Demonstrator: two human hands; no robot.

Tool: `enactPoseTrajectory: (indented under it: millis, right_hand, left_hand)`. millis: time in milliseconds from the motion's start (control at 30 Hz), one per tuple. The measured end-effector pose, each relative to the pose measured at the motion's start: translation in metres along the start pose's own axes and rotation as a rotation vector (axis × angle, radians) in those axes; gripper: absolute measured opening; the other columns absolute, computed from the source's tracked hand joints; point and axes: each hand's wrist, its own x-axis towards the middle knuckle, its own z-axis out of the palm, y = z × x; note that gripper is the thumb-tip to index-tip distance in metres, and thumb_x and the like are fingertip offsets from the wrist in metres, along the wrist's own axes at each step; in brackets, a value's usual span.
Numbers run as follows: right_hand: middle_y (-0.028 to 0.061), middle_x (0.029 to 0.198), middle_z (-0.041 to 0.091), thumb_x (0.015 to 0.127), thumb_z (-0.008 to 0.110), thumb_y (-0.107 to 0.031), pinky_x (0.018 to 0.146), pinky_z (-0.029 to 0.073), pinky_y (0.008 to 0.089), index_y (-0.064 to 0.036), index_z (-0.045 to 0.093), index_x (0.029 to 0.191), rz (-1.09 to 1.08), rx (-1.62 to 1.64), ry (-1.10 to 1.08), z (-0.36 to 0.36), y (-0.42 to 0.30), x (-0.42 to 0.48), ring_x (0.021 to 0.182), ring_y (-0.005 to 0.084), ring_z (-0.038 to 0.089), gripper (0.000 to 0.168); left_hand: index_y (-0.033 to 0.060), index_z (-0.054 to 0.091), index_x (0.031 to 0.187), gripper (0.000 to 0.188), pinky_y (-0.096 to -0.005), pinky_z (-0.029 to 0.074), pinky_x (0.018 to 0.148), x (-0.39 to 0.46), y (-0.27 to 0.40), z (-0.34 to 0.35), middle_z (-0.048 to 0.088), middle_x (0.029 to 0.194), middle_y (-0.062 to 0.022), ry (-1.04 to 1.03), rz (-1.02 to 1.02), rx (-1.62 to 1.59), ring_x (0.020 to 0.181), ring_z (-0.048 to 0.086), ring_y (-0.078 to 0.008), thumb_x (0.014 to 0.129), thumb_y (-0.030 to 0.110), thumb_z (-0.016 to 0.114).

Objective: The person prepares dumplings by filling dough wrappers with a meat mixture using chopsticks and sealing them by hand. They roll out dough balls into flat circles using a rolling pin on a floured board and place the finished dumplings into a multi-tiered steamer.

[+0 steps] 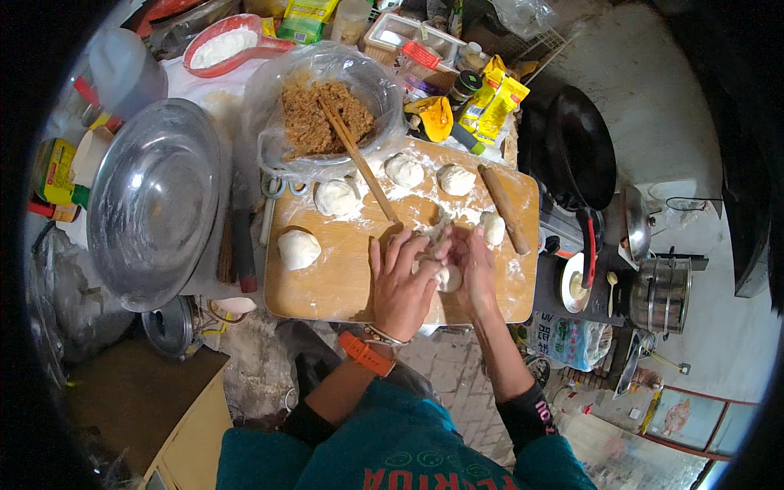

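Both hands work on a piece of white dough (451, 280) low over the floured wooden board (343, 288). My left hand (401, 285) wears an orange watch strap at the wrist and curls its fingers around the dough's left side. On the other side, my right hand (478, 269) cups it; the fingers are blurred and partly hide the dough. Close to the right fingertips lies a small dough lump (492, 228). More dough lumps (299, 250) sit around the board. A wooden rolling pin (504, 208) rests along its right side.
Behind the board, a plastic-lined bowl (269, 147) holds brown minced filling (327, 116) with wooden chopsticks (361, 162) reaching over the board. A large metal basin (156, 202) leans at left. A wok (579, 147) and a steamer pot (660, 295) stand right. Scissors (285, 186) touch the board's back-left corner.
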Motion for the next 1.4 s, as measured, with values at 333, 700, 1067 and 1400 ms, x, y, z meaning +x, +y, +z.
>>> enactPoseTrajectory:
  millis: [333, 700, 1067, 1400]
  right_hand:
    - [0.0189, 0.084, 0.06, 0.102, 0.043, -0.014, 0.072, 0.046, 0.0399, 0.004, 0.058, 0.098, -0.653, -0.725, 0.055, -0.006, 0.016, 0.03, 0.075, 0.0341, 0.057, 0.024]
    - [0.013, 0.084, 0.057, 0.104, 0.042, -0.02, 0.073, 0.044, 0.036, 0.002, 0.058, 0.099, -0.412, -0.5, 0.086, 0.013, 0.008, -0.01, 0.078, 0.0237, 0.053, 0.027]
    - [0.0032, 0.085, 0.057, 0.106, 0.037, -0.031, 0.072, 0.044, 0.028, 0.001, 0.059, 0.101, -0.091, 0.079, -0.08, 0.003, 0.003, -0.008, 0.077, 0.0115, 0.051, 0.038]
    - [0.0219, 0.092, 0.058, 0.1, 0.041, -0.01, 0.079, 0.045, 0.0414, 0.004, 0.057, 0.107, -0.709, -0.737, 0.002, 0.008, 0.014, 0.012, 0.086, 0.0368, 0.055, 0.022]
  left_hand:
    - [0.0046, 0.054, 0.126, 0.05, -0.0596, 0.016, 0.112, -0.011, 0.008, 0.004, 0.047, 0.137, -0.0128, -0.06, -0.102, 0.094, 0.135, 0.036, -0.0341, 0.079, 0.017, 0.067]
    - [0.0063, 0.061, 0.105, 0.034, -0.0626, 0.017, 0.111, -0.012, 0.007, 0.016, 0.051, 0.128, -0.0108, -0.026, 0.017, -0.003, 0.131, 0.039, -0.0337, 0.072, 0.004, 0.065]
    - [0.0083, 0.065, 0.098, 0.022, -0.0641, 0.016, 0.11, -0.008, 0.004, 0.012, 0.05, 0.134, -0.0111, 0.03, 0.01, 0.034, 0.134, 0.036, -0.0354, 0.077, 0.01, 0.066]
    - [0.0008, 0.058, 0.12, 0.048, -0.0624, 0.016, 0.111, -0.026, -0.002, -0.015, 0.044, 0.14, -0.0177, -0.032, -0.092, 0.084, 0.137, 0.032, -0.0375, 0.076, 0.017, 0.069]
